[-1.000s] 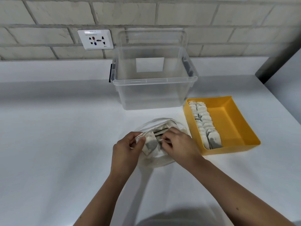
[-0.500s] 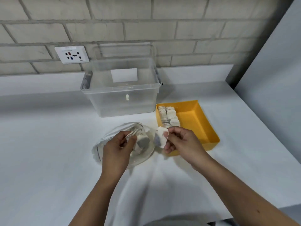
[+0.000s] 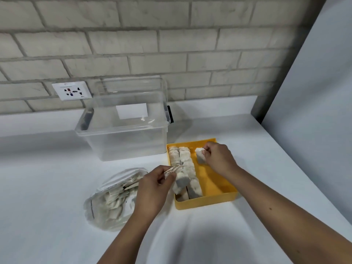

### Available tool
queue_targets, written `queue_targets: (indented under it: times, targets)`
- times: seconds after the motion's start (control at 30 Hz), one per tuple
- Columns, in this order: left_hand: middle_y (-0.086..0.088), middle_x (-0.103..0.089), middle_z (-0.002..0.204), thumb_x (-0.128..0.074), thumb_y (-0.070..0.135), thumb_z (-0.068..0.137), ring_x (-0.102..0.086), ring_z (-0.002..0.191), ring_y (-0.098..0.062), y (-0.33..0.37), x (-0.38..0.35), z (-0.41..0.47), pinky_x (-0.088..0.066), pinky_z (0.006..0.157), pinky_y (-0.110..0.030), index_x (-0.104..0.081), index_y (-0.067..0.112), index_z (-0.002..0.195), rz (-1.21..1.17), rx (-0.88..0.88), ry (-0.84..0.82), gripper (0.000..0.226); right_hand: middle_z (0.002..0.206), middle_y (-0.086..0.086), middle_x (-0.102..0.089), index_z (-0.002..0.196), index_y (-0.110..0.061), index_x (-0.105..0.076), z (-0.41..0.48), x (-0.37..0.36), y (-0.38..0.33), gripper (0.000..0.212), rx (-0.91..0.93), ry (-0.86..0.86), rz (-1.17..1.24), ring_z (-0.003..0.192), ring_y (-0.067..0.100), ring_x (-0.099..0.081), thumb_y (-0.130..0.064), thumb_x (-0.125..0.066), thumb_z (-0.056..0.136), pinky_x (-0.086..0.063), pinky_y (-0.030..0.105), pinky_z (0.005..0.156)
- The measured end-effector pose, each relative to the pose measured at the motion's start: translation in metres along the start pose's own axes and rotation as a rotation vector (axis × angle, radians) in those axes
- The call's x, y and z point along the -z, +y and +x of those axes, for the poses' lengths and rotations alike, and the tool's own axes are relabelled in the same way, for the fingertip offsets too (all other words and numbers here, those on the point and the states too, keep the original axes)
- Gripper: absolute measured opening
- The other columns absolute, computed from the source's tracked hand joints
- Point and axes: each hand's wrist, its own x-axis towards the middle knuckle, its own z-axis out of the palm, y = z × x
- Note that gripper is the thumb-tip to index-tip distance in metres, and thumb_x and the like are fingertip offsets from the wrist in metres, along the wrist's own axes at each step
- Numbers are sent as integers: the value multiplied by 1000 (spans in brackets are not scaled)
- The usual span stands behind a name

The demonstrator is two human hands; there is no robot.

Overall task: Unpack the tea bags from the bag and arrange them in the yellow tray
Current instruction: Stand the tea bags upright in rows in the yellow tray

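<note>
The yellow tray [image 3: 219,199] sits on the white counter with two rows of tea bags [image 3: 187,164] along its left side. My right hand [image 3: 219,157] is over the tray's far end, pinching one tea bag [image 3: 200,158] that hangs above the bare yellow floor. My left hand [image 3: 152,189] hovers at the tray's left edge, gripping the strings of another tea bag [image 3: 180,181] that dangles over the rows. The clear plastic bag [image 3: 112,201], still holding several tea bags, lies to the left of the tray.
An open clear storage box [image 3: 123,136] stands behind the tray and bag, against the brick wall with a wall socket [image 3: 72,90]. A grey panel [image 3: 312,92] rises along the counter's right edge.
Both hands have moved from the plastic bag to the tray. The right hand carried its tea bag to the tray's far end, and the left hand brought a second one to the tray's left edge.
</note>
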Motion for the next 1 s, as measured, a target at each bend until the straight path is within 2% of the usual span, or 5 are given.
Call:
queue_targets:
  times: [0.17, 0.3, 0.7, 0.9, 1.0]
  targets:
    - [-7, -71, 74, -68, 29, 92, -67, 72, -27, -8, -8, 8, -53, 70, -40, -73, 35, 93, 7, 24, -38, 8, 111, 12, -67, 107, -9, -65, 24, -24, 7, 22, -94, -134, -33, 101, 28, -61, -22, -51, 98, -50, 33, 82]
    - [4, -70, 68, -69, 28, 91, -64, 64, -7, -15, -11, 9, -44, 58, -14, -73, 35, 92, 24, 38, -31, 8, 107, 12, -68, 102, -9, -66, 36, -33, 12, 20, -180, -81, 9, 99, 29, -61, -22, -51, 98, -46, 30, 78]
    - [1, -47, 57, -71, 27, 89, -41, 51, -5, -23, -11, 17, -33, 52, -17, -73, 36, 90, 6, 71, -70, 9, 84, 2, -74, 93, -16, -71, 40, -53, 16, 13, -270, 57, 288, 77, 20, -70, -27, -68, 88, -56, 38, 82]
    - [-11, -74, 79, -74, 34, 87, -70, 78, -32, -24, -11, 21, -58, 77, -41, -75, 34, 96, -140, 175, -109, 9, 103, -2, -69, 106, -19, -64, 28, -40, 7, 33, -297, 67, 349, 89, 19, -68, -40, -73, 82, -56, 36, 86]
    - [-3, -78, 78, -72, 14, 89, -74, 72, -14, -17, -10, 22, -59, 67, -28, -72, 17, 101, -280, 228, -92, 12, 115, -4, -66, 117, -20, -62, 13, -23, -5, 38, -221, 108, 311, 101, 16, -63, -38, -70, 84, -51, 32, 91]
